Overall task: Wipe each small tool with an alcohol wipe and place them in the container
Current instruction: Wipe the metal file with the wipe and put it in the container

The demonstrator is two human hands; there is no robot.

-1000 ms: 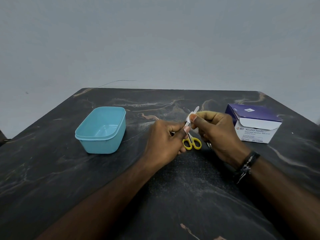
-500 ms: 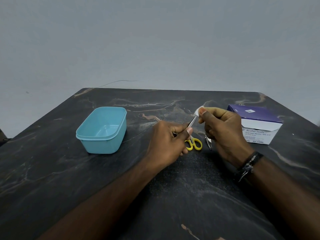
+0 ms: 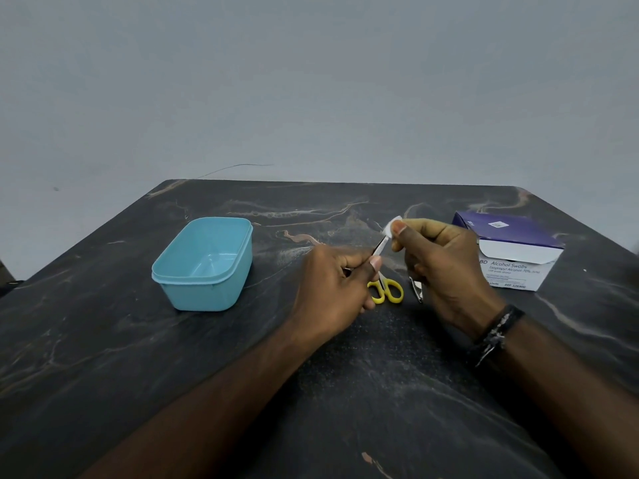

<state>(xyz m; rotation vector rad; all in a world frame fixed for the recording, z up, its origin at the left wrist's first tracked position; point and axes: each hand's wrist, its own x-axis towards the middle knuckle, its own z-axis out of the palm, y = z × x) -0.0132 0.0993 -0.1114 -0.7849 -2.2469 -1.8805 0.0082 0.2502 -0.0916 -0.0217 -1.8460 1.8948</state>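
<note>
The head camera looked down on a dark marbled table (image 3: 103, 340) set against a plain grey wall (image 3: 311, 81). Near the middle of the table the left hand (image 3: 332, 292) had its fingers curled round the lower end of a thin metal tool (image 3: 379, 249), pinching it between thumb and forefinger so that it slanted up toward the far right corner. What kind of tool it was could not be made out: only a short, finely textured stretch showed between the two hands.

The right hand (image 3: 446, 271) pinched a small white wipe (image 3: 390, 230) between thumb and forefinger, folded over the upper tip of the tool, which it hid. A dark bracelet (image 3: 494, 335) sat on that wrist.

Beneath the hands lay a pair of scissors (image 3: 387, 292) with yellow handles; the blades were hidden behind the left thumb. Just beside them, toward the right edge, a small silver tool (image 3: 416, 288) was mostly covered by the right hand and was too little seen to name.

Toward the left edge stood an open light-blue container (image 3: 207, 292), well apart from the hands, with nothing visible inside. Near the right edge sat a purple and white box (image 3: 511, 250) of alcohol swabs, its flap lifted; its lower left corner was hidden by the right hand.
</note>
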